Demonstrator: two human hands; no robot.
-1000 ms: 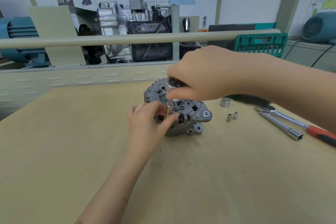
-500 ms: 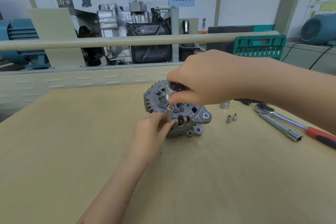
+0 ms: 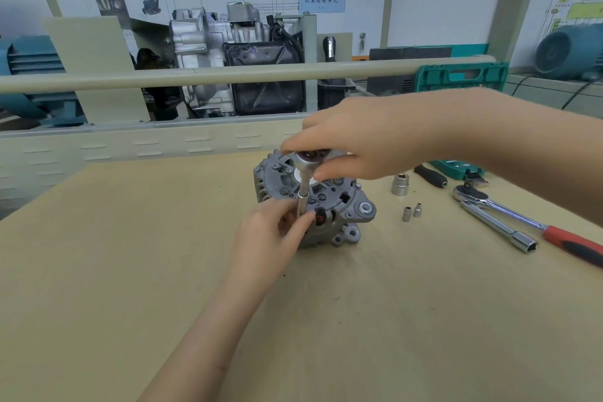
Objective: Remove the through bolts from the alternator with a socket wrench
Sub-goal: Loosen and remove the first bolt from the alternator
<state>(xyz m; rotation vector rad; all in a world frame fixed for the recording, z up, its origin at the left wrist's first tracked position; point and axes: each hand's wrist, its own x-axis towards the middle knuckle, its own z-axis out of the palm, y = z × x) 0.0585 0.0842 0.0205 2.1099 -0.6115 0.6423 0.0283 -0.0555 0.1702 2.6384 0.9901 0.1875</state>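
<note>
Where the alternator (image 3: 313, 202) stands on the wooden table (image 3: 130, 271), both hands work at its upper face in the head view. The right hand (image 3: 368, 137) curls over the head of the socket wrench (image 3: 305, 161), thumb and fingertips gripping the round ratchet head from above. Below those fingers the wrench's thin extension and socket (image 3: 301, 202) run down to the alternator's rim. The left hand (image 3: 270, 235) pinches the lower end of that socket between thumb and forefinger, its other fingers curled against the housing. To the right of the right hand's fingers lie a large socket (image 3: 400, 184), two small sockets (image 3: 411, 212), a second ratchet with red handle (image 3: 522, 222) and a long tubular socket (image 3: 499, 228).
</note>
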